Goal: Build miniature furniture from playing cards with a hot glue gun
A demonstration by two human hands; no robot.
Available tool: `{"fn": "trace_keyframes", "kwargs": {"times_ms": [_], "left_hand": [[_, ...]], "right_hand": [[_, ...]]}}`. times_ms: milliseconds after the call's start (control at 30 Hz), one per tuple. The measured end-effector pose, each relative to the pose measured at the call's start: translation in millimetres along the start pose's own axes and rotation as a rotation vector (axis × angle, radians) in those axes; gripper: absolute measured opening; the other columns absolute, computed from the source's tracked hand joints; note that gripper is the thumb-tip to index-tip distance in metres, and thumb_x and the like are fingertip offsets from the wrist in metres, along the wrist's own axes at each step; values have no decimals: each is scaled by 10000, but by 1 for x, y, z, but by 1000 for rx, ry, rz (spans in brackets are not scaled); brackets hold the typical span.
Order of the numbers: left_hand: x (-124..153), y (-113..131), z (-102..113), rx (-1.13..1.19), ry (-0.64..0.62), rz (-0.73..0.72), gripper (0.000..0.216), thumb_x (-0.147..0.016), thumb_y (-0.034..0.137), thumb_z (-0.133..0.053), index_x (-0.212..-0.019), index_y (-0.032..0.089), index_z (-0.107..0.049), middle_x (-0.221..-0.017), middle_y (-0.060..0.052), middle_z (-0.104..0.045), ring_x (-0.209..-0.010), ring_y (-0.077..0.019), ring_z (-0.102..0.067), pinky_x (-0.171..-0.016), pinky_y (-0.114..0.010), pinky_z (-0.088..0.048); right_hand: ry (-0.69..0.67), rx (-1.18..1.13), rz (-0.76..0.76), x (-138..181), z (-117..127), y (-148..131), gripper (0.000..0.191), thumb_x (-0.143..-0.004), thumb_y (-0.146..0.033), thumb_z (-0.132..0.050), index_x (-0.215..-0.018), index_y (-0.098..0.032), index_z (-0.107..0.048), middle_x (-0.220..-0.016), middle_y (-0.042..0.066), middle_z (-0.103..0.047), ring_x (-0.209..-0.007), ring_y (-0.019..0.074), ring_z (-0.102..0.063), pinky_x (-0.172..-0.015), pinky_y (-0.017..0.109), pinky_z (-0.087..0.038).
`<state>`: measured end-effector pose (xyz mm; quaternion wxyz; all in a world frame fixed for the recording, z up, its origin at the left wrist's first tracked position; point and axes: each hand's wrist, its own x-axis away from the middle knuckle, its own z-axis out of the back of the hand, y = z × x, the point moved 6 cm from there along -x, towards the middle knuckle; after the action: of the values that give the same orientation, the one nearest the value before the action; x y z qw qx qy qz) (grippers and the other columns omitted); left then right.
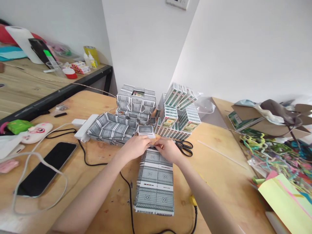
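Both hands come together at the far short end of the card panel (154, 187), fingers narrow. From my remote seat, I see the right hand (168, 150) pinching this end; the fingertips of the left hand (137, 148) are mostly hidden, so I cannot tell if they grip or only touch.

Largest is the bench (216, 182), which carries everything I name. On it, beyond the left hand and to the left, rests the open card tray (113, 127), its longer side rather crosswise. Next comes the panel. Its long axis runs from the fingers back toward the camera, so nearly all its length lies on the near side of the hands. I judge this relation the important one: neither hand is clearly nearer, and no finger is on the close end. Smaller are the scissors (187, 149), just to the right of the right hand. Smallest, the card pack (146, 129) lies just past the fingers.
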<state>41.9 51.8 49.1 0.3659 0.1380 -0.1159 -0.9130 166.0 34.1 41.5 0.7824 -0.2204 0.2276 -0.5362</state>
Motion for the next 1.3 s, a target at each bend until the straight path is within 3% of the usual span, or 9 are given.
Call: {"fn": "trace_keyframes", "kwargs": {"times_ms": [200, 400, 533, 1300], "left_hand": [[-2, 0, -4, -72, 11, 66, 177, -827, 158, -479, -791, 190, -650, -801, -42, -680, -751, -195, -634, -645, -269, -458], [-4, 7, -6, -71, -4, -1, 208, -829, 129, -459, -841, 184, -659, -813, -51, -693, -755, -200, -631, -656, -275, -455], [-4, 0, -8, 0, -7, 47, 214, -835, 152, -470, -818, 192, -679, -817, -46, -703, -764, -199, -638, -671, -278, -459], [-5, -2, -18, 7, 18, 53, 228, -756, 79, -451, -765, 167, -661, -736, -63, -676, -724, -200, -619, -658, -291, -457]], "right_hand": [[-9, 38, -23, -2, -1, -2, 175, -759, -58, -561, -762, -191, -675, -770, 11, -635, -678, 116, -560, -672, 220, -428], [-17, 125, -61, -4, -6, -8, 164, -801, -103, -533, -767, -191, -667, -814, 32, -654, -782, 146, -581, -705, 229, -421], [-31, 187, -71, -7, -8, -10, 177, -793, -84, -521, -752, -184, -662, -807, 43, -660, -810, 165, -582, -706, 237, -407], [-14, 105, -5, -14, -9, -9, 228, -689, -22, -499, -606, -180, -642, -666, 10, -633, -657, 123, -554, -626, 208, -384]]}}
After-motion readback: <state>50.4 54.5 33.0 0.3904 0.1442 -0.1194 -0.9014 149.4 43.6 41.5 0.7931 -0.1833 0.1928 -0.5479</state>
